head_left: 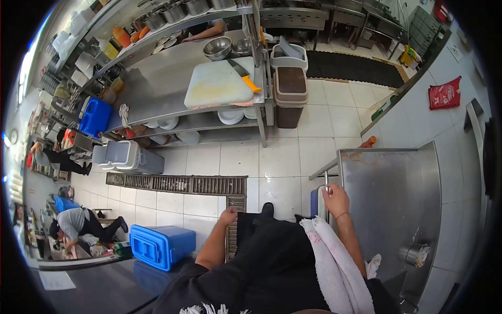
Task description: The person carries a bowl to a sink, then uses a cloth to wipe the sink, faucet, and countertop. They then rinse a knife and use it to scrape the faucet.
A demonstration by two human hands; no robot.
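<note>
My right hand (337, 200) is closed at the metal rail (326, 209) along the left side of a steel sink counter (387, 183). Its fingers overlap the rail; what they pinch is too small to tell. Beside the rail stand a white board (321, 198) and a blue board (314, 203), seen nearly edge-on. My left hand (228, 215) hangs over the floor drain with its fingers curled in, and nothing shows in it. A white towel (334, 261) drapes over my dark apron (277, 251), close to my right forearm.
Ahead, a steel table (157, 78) carries a white cutting board (219, 86), a yellow-handled knife (246, 77) and metal bowls (217, 48). A brown bin (291, 99) stands at its end. A blue lidded box (162, 245) is at my left. Two people stand further left; another person's forearm shows behind the table.
</note>
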